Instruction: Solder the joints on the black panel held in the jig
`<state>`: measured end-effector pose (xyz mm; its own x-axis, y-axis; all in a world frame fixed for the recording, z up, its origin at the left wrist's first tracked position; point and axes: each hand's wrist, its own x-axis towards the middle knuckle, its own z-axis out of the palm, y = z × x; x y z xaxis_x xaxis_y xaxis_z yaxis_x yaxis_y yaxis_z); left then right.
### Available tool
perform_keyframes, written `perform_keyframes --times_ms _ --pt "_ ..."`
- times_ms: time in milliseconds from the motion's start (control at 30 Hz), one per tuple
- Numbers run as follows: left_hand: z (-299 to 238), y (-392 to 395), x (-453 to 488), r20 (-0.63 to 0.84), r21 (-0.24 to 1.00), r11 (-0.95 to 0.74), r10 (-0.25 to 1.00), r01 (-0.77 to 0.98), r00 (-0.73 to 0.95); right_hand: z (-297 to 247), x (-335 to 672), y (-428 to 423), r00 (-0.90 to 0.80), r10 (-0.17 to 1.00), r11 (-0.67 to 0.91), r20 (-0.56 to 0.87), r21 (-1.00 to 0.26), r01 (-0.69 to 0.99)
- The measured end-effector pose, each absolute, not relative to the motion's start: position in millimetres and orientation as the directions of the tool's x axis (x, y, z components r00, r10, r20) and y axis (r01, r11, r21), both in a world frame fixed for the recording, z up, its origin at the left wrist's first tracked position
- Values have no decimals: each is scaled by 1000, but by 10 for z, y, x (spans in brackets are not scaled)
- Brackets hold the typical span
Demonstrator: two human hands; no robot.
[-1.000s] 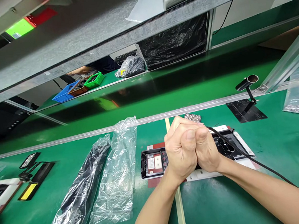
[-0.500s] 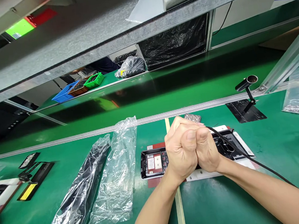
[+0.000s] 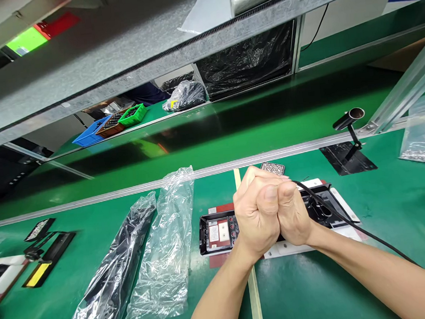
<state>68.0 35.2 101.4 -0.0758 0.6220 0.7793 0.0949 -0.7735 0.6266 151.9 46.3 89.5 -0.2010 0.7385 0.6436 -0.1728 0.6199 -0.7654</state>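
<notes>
**Clasp unchanged over the black tray**

Nearest, two bare forearms meeting above a yellow stripe [image 3: 252,291] on the green tabletop [image 3: 304,296]. Left hand [image 3: 258,220] and right hand [image 3: 295,214] curled shut, pressed knuckle to knuckle, wrapped around something hidden inside; cannot tell what. Black cable [image 3: 354,223] leading out from the top of the clasp, trailing rightward along the right forearm. Directly beneath, a black tray [image 3: 215,232] resting on a white board [image 3: 303,247], mid-tabletop. Left of that, two crumpled plastic bags [image 3: 161,254]. Farther back, a small patterned pad [image 3: 272,167], a tube holder [image 3: 346,119], then the conveyor belt [image 3: 231,122] and coloured bins [image 3: 133,115]. Compared with a second ago: same grip, same spot, no travel; only a slight drift of the view. Steady hold, then, rather than a stroke.
</notes>
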Motion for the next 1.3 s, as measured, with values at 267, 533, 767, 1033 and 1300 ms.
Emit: perform_keyframes --times_ms 267,533,767,1033,1300 --pt "1011 354 679 776 630 -771 625 93 -81 891 1528 474 -207 711 652 672 -740 -163" --pt "1018 359 686 781 624 -778 618 78 -84 882 1526 468 -211 720 637 661 -750 -176" --pt "1024 352 683 788 615 -782 611 101 -73 876 1532 473 -216 739 620 638 -769 -153" --pt "1021 351 681 786 619 -779 613 100 -79 893 1532 479 -222 712 649 666 -745 -155" --pt "1009 358 683 789 615 -783 610 97 -80 896 1529 482 -232 706 651 670 -742 -162"
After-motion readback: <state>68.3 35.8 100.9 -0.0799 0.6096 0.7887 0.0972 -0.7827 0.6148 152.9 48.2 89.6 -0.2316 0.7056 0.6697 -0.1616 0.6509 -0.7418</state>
